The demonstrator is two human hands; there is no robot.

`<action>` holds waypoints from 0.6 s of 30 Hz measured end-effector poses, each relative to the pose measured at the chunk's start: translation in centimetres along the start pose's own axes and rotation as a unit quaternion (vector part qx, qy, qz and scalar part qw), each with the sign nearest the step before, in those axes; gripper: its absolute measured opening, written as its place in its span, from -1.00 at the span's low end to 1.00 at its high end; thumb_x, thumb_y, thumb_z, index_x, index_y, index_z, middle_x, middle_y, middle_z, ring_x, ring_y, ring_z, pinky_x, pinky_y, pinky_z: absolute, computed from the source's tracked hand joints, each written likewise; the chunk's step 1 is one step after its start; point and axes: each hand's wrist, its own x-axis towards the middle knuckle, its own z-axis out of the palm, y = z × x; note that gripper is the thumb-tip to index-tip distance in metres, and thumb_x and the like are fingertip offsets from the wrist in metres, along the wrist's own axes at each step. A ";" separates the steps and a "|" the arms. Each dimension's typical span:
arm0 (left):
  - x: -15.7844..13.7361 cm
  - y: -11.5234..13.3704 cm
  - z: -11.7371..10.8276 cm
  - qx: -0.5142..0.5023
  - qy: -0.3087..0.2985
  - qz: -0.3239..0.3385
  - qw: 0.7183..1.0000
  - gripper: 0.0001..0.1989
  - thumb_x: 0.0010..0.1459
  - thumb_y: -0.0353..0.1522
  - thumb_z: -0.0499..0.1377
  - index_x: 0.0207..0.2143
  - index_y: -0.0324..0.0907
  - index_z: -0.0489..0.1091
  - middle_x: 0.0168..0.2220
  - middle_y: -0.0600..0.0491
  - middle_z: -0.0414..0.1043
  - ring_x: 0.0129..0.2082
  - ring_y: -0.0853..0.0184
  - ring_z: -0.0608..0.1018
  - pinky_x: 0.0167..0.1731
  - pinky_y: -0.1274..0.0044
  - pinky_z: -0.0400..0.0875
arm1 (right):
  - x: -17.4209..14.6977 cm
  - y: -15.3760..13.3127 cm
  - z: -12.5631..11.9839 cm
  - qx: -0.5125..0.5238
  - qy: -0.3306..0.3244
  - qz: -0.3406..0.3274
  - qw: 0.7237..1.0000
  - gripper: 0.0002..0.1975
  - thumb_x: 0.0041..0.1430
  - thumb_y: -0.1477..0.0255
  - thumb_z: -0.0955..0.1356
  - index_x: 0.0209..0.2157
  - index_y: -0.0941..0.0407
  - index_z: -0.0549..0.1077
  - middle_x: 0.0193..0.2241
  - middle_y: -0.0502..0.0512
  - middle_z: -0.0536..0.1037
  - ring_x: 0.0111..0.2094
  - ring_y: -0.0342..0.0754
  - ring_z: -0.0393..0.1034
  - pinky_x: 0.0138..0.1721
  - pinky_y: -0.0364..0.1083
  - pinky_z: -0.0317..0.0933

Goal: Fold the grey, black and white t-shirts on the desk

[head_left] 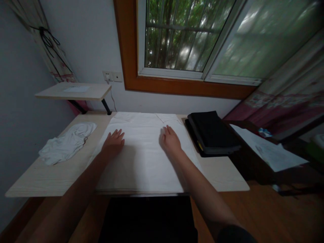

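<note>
A large white cloth [149,158] lies spread flat over the middle of the desk, with crease or seam lines near its far corners. My left hand [113,143] rests palm down on the cloth's left part, fingers spread. On the right part of the same cloth is my right hand [171,140], turned partly on its side. Its fingers stretch forward, close together, and nothing shows in them. A crumpled white cloth [68,143] lies on the desk to the left of my left hand.
Black folders [214,133] are stacked at the desk's right. A small raised shelf [76,91] with paper on it stands at the back left. Papers [268,148] lie on a dark surface further right. Below the near desk edge [222,189] is a dark seat [149,219].
</note>
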 end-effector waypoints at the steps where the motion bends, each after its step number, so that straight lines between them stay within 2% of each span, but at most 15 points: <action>1: 0.8 1.5 0.0 -0.009 0.003 0.004 1.000 -0.48 0.36 -0.29 -0.07 0.30 -0.18 0.31 0.42 -0.12 0.13 0.43 0.01 0.17 0.34 0.04 0.08 | 0.4 -2.2 0.9 0.025 -0.010 -0.005 1.000 -0.45 0.39 0.42 0.17 0.35 0.29 0.22 0.38 0.34 0.22 0.38 0.19 0.11 0.37 0.17 0.02; 5: 3.0 5.9 0.6 -0.030 0.025 -0.011 0.999 -0.47 0.36 -0.34 -0.08 0.33 -0.20 0.27 0.43 -0.16 0.11 0.43 0.02 0.17 0.34 0.05 0.09 | 1.1 -9.1 4.3 0.056 -0.073 -0.004 0.996 -0.42 0.43 0.33 0.16 0.41 0.19 0.12 0.44 0.23 0.10 0.45 0.19 -0.05 0.41 0.23 -0.12; 8: 3.3 6.4 1.3 -0.023 0.029 -0.038 0.999 -0.45 0.39 -0.30 -0.10 0.35 -0.24 0.24 0.42 -0.17 0.12 0.43 0.02 0.18 0.35 0.06 0.06 | 0.8 -10.6 5.3 0.032 -0.094 -0.001 0.995 -0.42 0.45 0.29 0.16 0.38 0.25 0.18 0.43 0.30 0.10 0.45 0.15 -0.06 0.42 0.18 -0.18; 12: 2.3 3.9 1.7 -0.007 0.018 -0.039 0.999 -0.43 0.41 -0.22 -0.11 0.38 -0.20 0.19 0.44 -0.12 0.07 0.44 0.08 0.15 0.38 0.13 0.03 | 0.1 -7.8 4.5 0.012 -0.092 0.008 0.996 -0.40 0.45 0.25 0.18 0.36 0.31 0.20 0.41 0.37 0.14 0.45 0.15 -0.05 0.42 0.14 -0.18; 18: 0.2 -0.6 1.1 0.005 -0.024 -0.057 0.998 -0.40 0.43 -0.19 -0.16 0.41 -0.22 0.12 0.47 -0.08 -0.02 0.47 0.13 0.08 0.40 0.17 -0.01 | -1.2 1.3 1.7 -0.040 -0.063 0.057 0.996 -0.42 0.43 0.28 0.18 0.33 0.32 0.26 0.39 0.38 0.20 0.42 0.16 0.04 0.39 0.12 -0.09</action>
